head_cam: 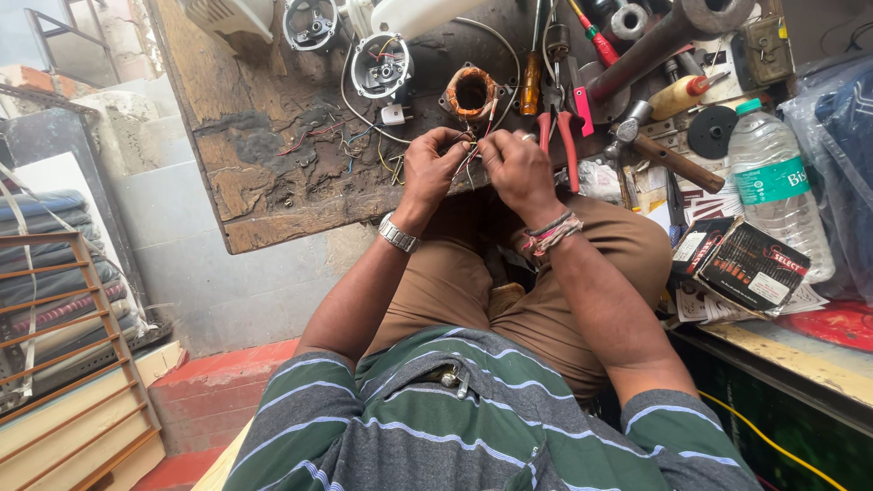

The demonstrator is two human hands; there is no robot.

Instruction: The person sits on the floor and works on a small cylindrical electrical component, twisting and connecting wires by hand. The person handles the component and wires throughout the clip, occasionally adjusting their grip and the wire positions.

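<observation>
Here, from the head view, we pinch thin wires (470,153) between left hand (431,168) and right hand (515,166), both closed on them, at the workbench (255,145) edge. Pulled hard, they might snap from the copper-wound coil (471,92), we judge. The strands look fine, reddish, tangled.

worn wooden workbench (264,195) | grey wall (182,218) | red floor (218,391) | slatted wooden frame (73,364) | daylight

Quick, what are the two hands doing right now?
Left hand: closed, fingers pinching the thin wires that lead from the copper coil.
Right hand: closed, pinching the same thin wires.
</observation>
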